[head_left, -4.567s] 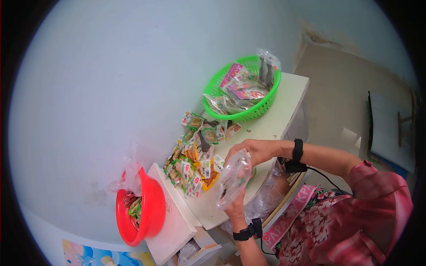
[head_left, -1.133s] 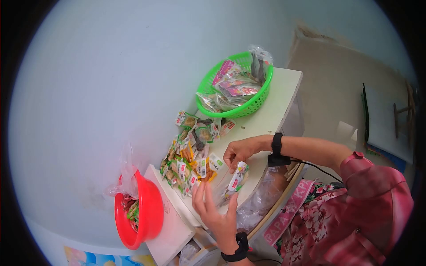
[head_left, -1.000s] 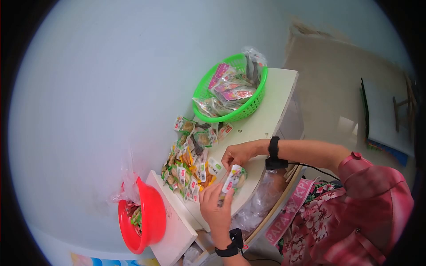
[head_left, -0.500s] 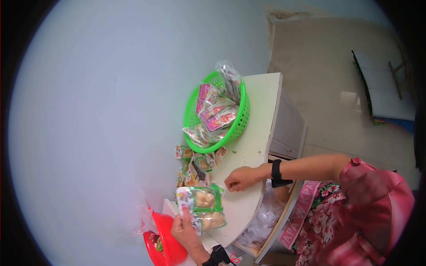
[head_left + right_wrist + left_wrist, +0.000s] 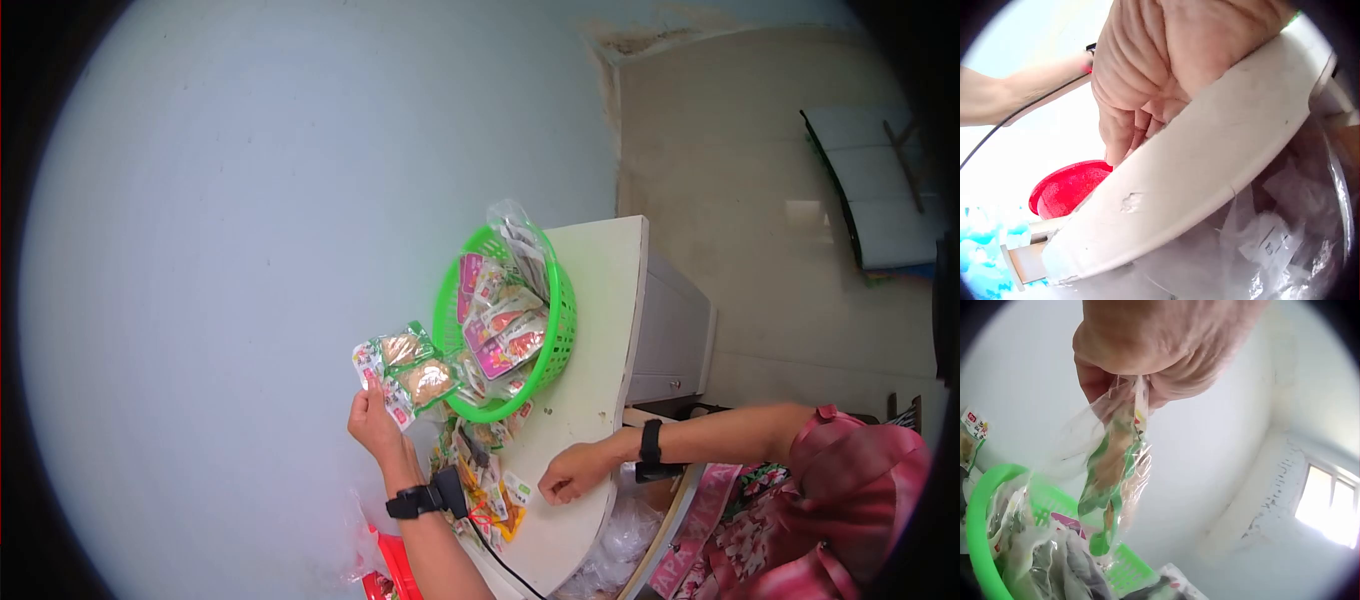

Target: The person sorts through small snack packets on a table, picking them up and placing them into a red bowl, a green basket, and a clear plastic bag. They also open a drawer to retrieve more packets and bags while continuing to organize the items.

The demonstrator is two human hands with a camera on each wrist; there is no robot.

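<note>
Lifted away from the near side of the pile, the green-edged packet point(image 5: 428, 382) is now up beside the green basket point(image 5: 566, 335), overlapping its rim in the head view; whether the two touch is hard to tell. The left hand point(image 5: 376, 425) pinches it by its white, labelled end, though in the left wrist view the palm hides most of the fingers. That view catches the packet nearly edge-on, clear film loose around it, its pale contents partly obscured by glare.

The right hand point(image 5: 578, 473) is at the front edge of the bench point(image 5: 590, 290), fingers loosely curled with nothing visible in them; its inner side is partly shadowed, and contact with the surface cannot be made out.

Pink-and-clear packets point(image 5: 490, 352) fill the basket, overlapping so that the lower ones are covered. Below it, the left forearm hides part of the pile of small packets point(image 5: 512, 502). The red basin point(image 5: 398, 565) is mostly cut off at the bottom, and crumpled clear plastic point(image 5: 625, 530) shows in the drawer, its contents indistinct.
</note>
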